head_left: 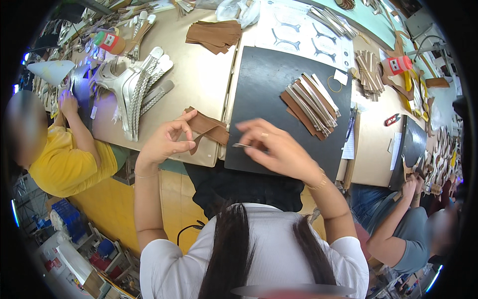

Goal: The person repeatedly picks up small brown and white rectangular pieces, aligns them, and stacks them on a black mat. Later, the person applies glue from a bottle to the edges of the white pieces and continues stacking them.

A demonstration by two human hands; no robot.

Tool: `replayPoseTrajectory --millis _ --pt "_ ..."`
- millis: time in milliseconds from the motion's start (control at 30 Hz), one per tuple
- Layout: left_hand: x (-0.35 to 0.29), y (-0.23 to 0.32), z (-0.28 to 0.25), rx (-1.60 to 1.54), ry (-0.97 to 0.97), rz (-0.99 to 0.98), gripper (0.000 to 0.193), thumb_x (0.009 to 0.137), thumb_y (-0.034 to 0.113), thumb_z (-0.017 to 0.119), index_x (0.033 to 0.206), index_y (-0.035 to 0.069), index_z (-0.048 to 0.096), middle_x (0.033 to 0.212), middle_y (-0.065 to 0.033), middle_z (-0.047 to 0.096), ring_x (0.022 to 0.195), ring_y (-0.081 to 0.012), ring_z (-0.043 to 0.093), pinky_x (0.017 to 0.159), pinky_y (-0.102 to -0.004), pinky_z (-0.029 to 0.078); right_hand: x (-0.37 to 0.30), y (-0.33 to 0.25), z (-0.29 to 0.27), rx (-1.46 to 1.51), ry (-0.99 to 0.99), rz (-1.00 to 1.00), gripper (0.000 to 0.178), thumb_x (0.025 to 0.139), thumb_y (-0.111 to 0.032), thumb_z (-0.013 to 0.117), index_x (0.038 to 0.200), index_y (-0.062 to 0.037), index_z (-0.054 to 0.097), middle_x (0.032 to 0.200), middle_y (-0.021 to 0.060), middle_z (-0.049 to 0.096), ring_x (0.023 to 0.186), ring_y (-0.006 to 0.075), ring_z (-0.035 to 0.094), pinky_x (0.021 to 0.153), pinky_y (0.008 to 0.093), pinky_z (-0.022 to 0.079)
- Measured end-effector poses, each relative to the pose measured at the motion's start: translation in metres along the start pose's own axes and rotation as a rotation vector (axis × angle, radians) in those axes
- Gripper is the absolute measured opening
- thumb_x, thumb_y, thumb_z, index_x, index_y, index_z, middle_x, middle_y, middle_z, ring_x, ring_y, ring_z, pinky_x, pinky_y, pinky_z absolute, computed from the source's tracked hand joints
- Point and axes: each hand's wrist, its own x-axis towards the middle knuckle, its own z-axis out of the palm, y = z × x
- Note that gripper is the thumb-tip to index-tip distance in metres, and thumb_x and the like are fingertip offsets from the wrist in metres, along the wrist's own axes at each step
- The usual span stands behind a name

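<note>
My left hand is at the front edge of the cream table, thumb and forefinger brought together in a pinch at a curled brown leather strip. More flat brown leather lies just beyond it, reaching to the edge of the black mat. Over the near part of the mat, my right hand is bent and partly smeared by motion. A small, thin, pale thing shows at its fingertips, too blurred to name. Beyond that hand, a fanned stack of brown and silvery strips rests on the mat.
Braided white straps lie to the left, and brown leather pieces at the back. A printed sheet sits behind the mat. Red-labelled bottles stand on both sides. Co-workers sit left, in a yellow shirt, and right.
</note>
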Motion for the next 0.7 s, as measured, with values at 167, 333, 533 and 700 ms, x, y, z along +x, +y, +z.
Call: replayPoseTrajectory --millis 167,333,533,700 --pt "-0.002 -0.002 -0.006 -0.071 0.031 -0.019 0.016 0.076 -0.001 0.079 0.081 0.009 0.066 0.158 -0.0285 0.029 0.153 -0.0309 0.017 0.119 -0.0379 0.017 0.072 0.008 0.04 0.249 -0.246 0.246 0.016 0.101 -0.016 0.052 0.11 -0.0022 0.051 0.109 0.0164 0.068 0.083 0.0212 0.071 0.075 0.0354 0.054" --pt "-0.003 -0.004 0.005 0.112 0.077 0.008 0.015 0.077 0.003 0.079 0.079 0.01 0.066 0.158 -0.0273 0.031 0.153 -0.0333 0.016 0.119 -0.0389 0.018 0.047 -0.007 0.012 0.262 -0.213 0.306 0.019 0.1 -0.015 0.048 0.112 -0.001 0.049 0.083 0.0167 0.072 0.075 0.0266 0.073 0.071 0.0389 0.054" --pt "0.002 0.022 0.048 0.492 0.094 0.174 0.011 0.078 0.009 0.077 0.079 0.007 0.066 0.13 -0.0179 0.061 0.13 -0.0299 0.05 0.109 -0.039 0.036 -0.015 -0.019 -0.027 0.242 -0.107 0.427 0.016 0.101 -0.015 0.052 0.111 -0.0022 0.05 0.083 0.011 0.072 0.075 0.0185 0.073 0.066 0.0296 0.055" --pt "0.055 0.02 0.113 0.545 -0.072 -0.011 0.014 0.08 0.009 0.075 0.079 0.002 0.064 0.081 -0.0088 0.07 0.08 -0.0186 0.067 0.093 -0.0353 0.044 -0.064 -0.009 -0.043 0.102 0.166 0.621 0.014 0.1 -0.006 0.053 0.113 -0.0004 0.053 0.093 0.008 0.065 0.081 0.0145 0.072 0.068 0.0252 0.057"
